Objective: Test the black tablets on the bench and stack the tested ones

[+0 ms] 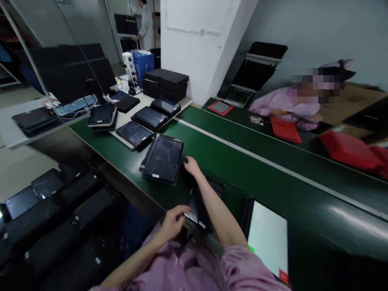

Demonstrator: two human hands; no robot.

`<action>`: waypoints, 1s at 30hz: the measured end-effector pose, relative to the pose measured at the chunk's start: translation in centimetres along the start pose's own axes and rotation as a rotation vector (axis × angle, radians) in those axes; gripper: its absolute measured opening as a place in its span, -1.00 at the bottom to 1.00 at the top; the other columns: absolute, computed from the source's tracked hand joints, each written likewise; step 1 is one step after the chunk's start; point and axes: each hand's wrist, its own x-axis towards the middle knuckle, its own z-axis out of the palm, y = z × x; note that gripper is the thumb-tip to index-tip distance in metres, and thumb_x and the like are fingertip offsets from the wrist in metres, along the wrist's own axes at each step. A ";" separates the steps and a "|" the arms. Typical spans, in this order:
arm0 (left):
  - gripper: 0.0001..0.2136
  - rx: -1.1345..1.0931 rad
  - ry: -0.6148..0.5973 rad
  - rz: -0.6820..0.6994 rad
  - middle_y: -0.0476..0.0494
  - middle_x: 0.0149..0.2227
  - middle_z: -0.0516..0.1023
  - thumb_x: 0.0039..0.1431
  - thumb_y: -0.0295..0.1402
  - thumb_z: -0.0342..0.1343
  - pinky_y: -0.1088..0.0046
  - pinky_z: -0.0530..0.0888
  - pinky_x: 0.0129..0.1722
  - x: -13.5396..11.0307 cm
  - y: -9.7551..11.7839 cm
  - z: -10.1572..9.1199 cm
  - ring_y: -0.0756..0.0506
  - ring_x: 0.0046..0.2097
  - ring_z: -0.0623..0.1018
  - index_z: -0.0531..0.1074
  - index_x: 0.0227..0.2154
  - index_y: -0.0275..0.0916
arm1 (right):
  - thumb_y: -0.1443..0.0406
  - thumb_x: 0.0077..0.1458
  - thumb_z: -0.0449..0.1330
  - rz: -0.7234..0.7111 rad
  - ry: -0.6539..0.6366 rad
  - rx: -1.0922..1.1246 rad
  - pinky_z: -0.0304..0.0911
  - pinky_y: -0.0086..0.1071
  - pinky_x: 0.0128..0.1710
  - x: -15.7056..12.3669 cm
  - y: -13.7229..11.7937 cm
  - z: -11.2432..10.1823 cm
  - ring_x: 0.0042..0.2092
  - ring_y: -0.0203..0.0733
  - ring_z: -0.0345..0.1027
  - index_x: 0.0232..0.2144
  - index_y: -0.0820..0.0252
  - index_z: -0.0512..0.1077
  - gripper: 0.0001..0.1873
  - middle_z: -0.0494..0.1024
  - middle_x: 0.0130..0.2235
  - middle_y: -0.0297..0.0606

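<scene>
The person's pink sleeves (pixel 242 266) fill the bottom edge. Right of them, a lit tablet (pixel 268 234) lies on the green worktop (pixel 206 141), its screen white with a green patch and a red square near its lower end. At lower left, below the worktop's edge, dark tablets (pixel 50 182) sit in rows, several with a small white label.

The left hand (pixel 174 222) is bent, its fingers touching the near left edge of a dark tablet (pixel 194 210) on the worktop just in front of the person; whether they grip it I cannot tell. The right forearm crosses over that tablet. The right hand (pixel 191 166) is farther out, fingers curled at a small dark thing (pixel 186 160) too unclear to name; I cannot tell if they are closed on it. Just left of that hand is a stack (pixel 163 159) of tablets, its top one labelled at the near edge.

Beyond, three piles of tablets (pixel 150 117) rest on a pale board (pixel 123 140), with another pile (pixel 102 115) to their left. Across a white strip (pixel 224 139), a co-worker in pink (pixel 273 99) sits by a red sheet (pixel 285 129) and a red heap (pixel 348 149). Farther back are black boxes (pixel 165 83), a blue bin (pixel 144 62), a white pillar (pixel 190 48) and a person in a pale coat (pixel 147 28).
</scene>
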 end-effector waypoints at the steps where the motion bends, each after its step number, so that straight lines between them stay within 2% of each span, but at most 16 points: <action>1: -0.59 0.041 0.070 -0.006 -0.15 0.07 0.67 0.16 -0.39 0.10 -0.13 0.49 0.22 1.0 -0.3 -0.2 -0.27 0.16 0.64 0.62 0.00 0.18 | 0.28 0.33 0.09 0.018 0.044 0.016 0.04 -0.12 0.45 -1.8 1.7 -0.8 0.42 0.04 0.19 0.29 0.33 0.41 -0.46 0.43 0.35 0.08; 2: -0.59 0.081 0.115 -0.004 -0.15 0.10 0.65 0.21 -0.38 0.09 -0.10 0.49 0.23 2.2 -0.5 -0.4 -0.26 0.20 0.61 0.61 0.05 0.15 | 0.27 0.35 0.06 0.043 0.115 0.035 0.01 -0.07 0.47 -3.8 3.6 -1.6 0.47 0.06 0.11 0.32 0.33 0.38 -0.45 0.37 0.39 0.08; 4: -0.61 0.146 0.155 0.007 -0.25 0.20 0.59 0.31 -0.33 0.08 0.02 0.60 0.13 4.7 -0.8 -0.4 -0.25 0.22 0.59 0.57 0.16 0.01 | 0.24 0.36 0.05 0.115 0.347 0.118 -0.03 0.09 0.50 -8.7 7.8 -2.4 0.50 0.14 0.01 0.32 0.30 0.37 -0.45 0.32 0.42 0.09; 6: -0.62 0.206 0.132 0.049 -0.32 0.23 0.58 0.37 -0.28 0.10 0.11 0.64 0.07 7.2 -1.1 0.2 -0.24 0.14 0.64 0.54 0.19 -0.13 | 0.17 0.32 0.11 0.223 0.474 0.240 -0.04 0.18 0.50 -13.9 11.5 -2.2 0.51 0.20 -0.01 0.35 0.28 0.32 -0.38 0.24 0.46 0.11; 9: -0.69 0.341 0.141 0.132 -0.32 0.17 0.63 0.38 -0.28 0.16 0.06 0.55 0.25 10.0 -1.6 1.6 -0.27 0.19 0.61 0.60 0.10 -0.21 | 0.03 0.25 0.18 0.364 0.407 0.531 0.07 0.16 0.46 -20.1 14.6 -0.2 0.51 0.20 0.03 0.45 0.26 0.15 -0.16 0.12 0.51 0.14; 11: -0.75 0.394 0.158 0.157 -0.31 0.12 0.66 0.38 -0.34 0.16 0.06 0.53 0.28 11.4 -2.0 2.3 -0.27 0.19 0.62 0.64 0.01 -0.22 | -0.03 0.24 0.15 0.377 0.353 0.726 0.13 0.10 0.45 -22.4 14.9 1.5 0.50 0.12 0.10 0.50 0.22 0.05 -0.09 0.10 0.52 0.07; 13: -0.79 0.388 0.140 0.152 -0.30 0.10 0.67 0.38 -0.37 0.17 0.13 0.60 0.19 12.4 -2.4 2.8 -0.25 0.13 0.66 0.66 -0.04 -0.22 | -0.04 0.26 0.12 0.372 0.361 0.808 0.10 0.04 0.48 -23.2 14.6 2.7 0.49 0.04 0.12 0.51 0.17 0.03 -0.10 0.13 0.52 -0.01; 17: -0.82 0.367 0.105 0.162 -0.30 0.09 0.67 0.37 -0.38 0.20 0.23 0.67 0.03 13.2 -2.9 3.2 -0.22 0.04 0.69 0.68 -0.09 -0.23 | 0.00 0.26 0.14 0.458 0.442 0.737 0.01 0.02 0.52 -22.6 13.8 3.2 0.50 0.05 0.09 0.49 0.20 0.12 -0.13 0.21 0.49 0.00; 21: -0.82 0.358 0.114 0.213 -0.28 0.06 0.69 0.38 -0.37 0.19 0.23 0.66 0.05 13.1 -3.1 3.1 -0.21 0.05 0.69 0.69 -0.12 -0.22 | 0.03 0.26 0.16 0.489 0.492 0.719 0.01 0.01 0.52 -22.0 13.9 2.9 0.52 0.07 0.04 0.45 0.21 0.20 -0.19 0.11 0.52 0.00; 30: -0.81 0.384 0.110 0.281 -0.26 0.04 0.71 0.40 -0.40 0.15 0.15 0.59 0.22 12.6 -3.2 2.7 -0.20 0.10 0.68 0.69 -0.14 -0.20 | 0.03 0.25 0.17 0.458 0.533 0.700 0.07 0.05 0.48 -21.5 14.2 3.3 0.46 0.09 0.16 0.42 0.28 0.22 -0.20 0.27 0.44 0.09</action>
